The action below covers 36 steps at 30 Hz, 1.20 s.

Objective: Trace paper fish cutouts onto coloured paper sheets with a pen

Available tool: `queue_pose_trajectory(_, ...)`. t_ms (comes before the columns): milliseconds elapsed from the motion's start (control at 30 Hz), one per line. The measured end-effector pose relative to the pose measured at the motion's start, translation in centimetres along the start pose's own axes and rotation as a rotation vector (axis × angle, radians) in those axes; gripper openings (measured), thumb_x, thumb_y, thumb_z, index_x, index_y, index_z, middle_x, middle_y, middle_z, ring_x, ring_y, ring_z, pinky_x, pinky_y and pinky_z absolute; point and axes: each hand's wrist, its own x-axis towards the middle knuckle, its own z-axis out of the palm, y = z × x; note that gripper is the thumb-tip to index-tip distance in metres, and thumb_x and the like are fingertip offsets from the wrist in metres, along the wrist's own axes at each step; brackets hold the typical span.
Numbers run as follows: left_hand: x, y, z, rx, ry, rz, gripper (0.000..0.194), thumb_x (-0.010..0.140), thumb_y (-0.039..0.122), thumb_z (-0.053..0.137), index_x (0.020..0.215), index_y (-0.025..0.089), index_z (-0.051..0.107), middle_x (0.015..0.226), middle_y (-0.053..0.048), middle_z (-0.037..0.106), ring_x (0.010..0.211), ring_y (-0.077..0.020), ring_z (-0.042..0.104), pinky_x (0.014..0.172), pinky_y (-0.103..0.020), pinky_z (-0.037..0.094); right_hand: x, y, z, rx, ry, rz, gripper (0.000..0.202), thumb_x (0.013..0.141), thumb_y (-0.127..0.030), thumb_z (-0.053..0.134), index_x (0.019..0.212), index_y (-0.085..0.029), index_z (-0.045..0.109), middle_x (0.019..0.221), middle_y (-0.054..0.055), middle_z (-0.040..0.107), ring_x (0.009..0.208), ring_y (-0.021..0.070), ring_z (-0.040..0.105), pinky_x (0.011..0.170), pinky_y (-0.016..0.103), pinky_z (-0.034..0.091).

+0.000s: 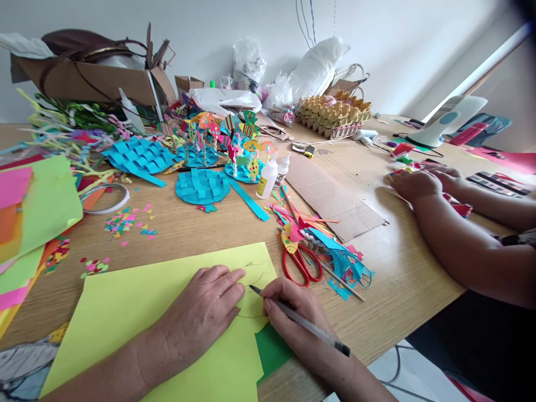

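A large yellow sheet of paper (121, 312) lies in front of me, with thin drawn outlines near its right edge. My left hand (205, 307) rests flat on it, fingers stretched out beside the lines. In my right hand (293, 312) is a ballpoint pen (310, 325) with a clear barrel and dark end; its tip points at the drawing. Whether the tip touches the paper I cannot tell. Part of a green sheet (272, 349) shows beneath the yellow one. Just beyond my right hand lie red-handled scissors (300, 268), partly covered by a small yellow paper fish (289, 239).
Two glue bottles (268, 178) stand near woven blue paper pieces (203, 187). Cardboard (330, 195) lies at centre right, above blue paper scraps (345, 262). A tape roll (106, 199) and confetti (129, 223) are to the left. Another person's hands (414, 183) work at the right.
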Motion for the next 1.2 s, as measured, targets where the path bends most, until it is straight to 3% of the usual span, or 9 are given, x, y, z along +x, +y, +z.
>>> queue_pose_trajectory(667, 0.1, -0.02, -0.29, 0.011, -0.016, 0.008, 0.021, 0.08, 0.006, 0.053, 0.097, 0.018, 0.059, 0.117, -0.008, 0.063, 0.101, -0.0236, 0.056, 0.084, -0.041, 0.048, 0.22, -0.28, -0.02, -0.041, -0.007, -0.012, 0.011, 0.076, -0.013, 0.047, 0.072, -0.018, 0.057, 0.057, -0.004, 0.055, 0.05, 0.0096, 0.049, 0.047, 0.018, 0.036)
queue_pose_trajectory(1200, 0.05, 0.01, -0.19, 0.017, 0.014, 0.021, 0.028, 0.075, 0.002, 0.055, 0.098, 0.017, 0.057, 0.119, -0.006, 0.062, 0.1, -0.0254, 0.055, 0.082, -0.042, 0.048, 0.1, -0.48, -0.19, -0.023, 0.027, -0.019, 0.011, 0.075, -0.015, 0.045, 0.07, -0.019, 0.053, 0.055, -0.003, 0.051, 0.048, 0.0102, 0.046, 0.046, 0.019, 0.034)
